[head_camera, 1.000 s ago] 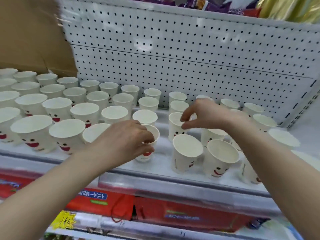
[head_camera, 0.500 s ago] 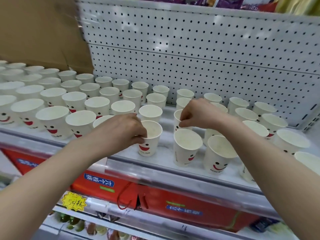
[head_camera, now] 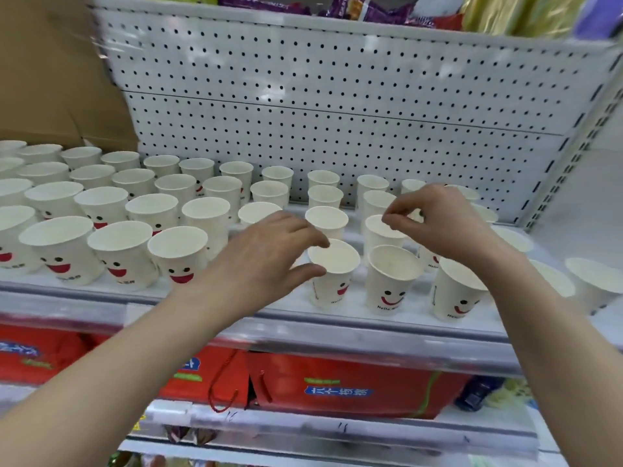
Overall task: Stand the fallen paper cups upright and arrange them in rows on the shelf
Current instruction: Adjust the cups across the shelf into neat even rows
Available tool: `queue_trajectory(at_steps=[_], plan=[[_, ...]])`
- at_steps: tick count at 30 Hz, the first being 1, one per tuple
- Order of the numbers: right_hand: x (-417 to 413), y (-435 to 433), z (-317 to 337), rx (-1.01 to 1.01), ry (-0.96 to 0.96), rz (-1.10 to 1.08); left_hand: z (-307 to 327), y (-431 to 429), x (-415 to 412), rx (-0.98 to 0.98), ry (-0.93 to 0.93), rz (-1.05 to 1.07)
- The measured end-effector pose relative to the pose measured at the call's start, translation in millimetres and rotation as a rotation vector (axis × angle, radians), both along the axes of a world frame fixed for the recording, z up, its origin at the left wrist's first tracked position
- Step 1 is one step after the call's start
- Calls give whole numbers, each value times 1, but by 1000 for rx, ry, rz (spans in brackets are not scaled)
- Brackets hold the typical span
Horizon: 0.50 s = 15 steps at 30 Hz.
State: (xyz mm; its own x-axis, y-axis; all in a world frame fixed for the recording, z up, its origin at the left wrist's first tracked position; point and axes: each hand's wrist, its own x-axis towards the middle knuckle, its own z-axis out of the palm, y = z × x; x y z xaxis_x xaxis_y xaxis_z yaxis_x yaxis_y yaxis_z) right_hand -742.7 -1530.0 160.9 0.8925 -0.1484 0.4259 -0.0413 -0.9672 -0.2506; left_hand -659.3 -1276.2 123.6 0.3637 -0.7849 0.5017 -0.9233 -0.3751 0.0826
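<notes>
Where the white shelf (head_camera: 357, 299) ran across the middle of the frame under a grey pegboard panel (head_camera: 337, 112), the paper cups (head_camera: 118, 210) stood upright on it, in tidy rows at the left and more loosely spaced at centre and right. A brown cardboard box (head_camera: 50, 79) filled the upper left, bright packets (head_camera: 354, 6) lined the top edge, and red cartons (head_camera: 337, 382) sat on the level below. The left hand (head_camera: 269, 251) reached in at centre with fingers spread and relaxed, thumb and forefinger just beside the front cup (head_camera: 332, 281) at the shelf's edge. The right hand (head_camera: 438, 220) hung over the back cup (head_camera: 381, 237) right of centre, fingers curled, thumb and forefinger tips together at its rim; whether they gripped that rim could not be told. Both forearms covered several cups behind them, and cups at the far left and right were cut off and blurred.
</notes>
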Motion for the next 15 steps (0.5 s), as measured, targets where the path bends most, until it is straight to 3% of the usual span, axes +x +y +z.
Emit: queue_trajectory(at_steps=[7, 15], plan=[[-40, 19, -22, -16, 134, 30, -16, -45, -14, 182, -3, 101], [-47, 29, -30, -113, 258, 6, -13, -18, 10, 158, 44, -85]])
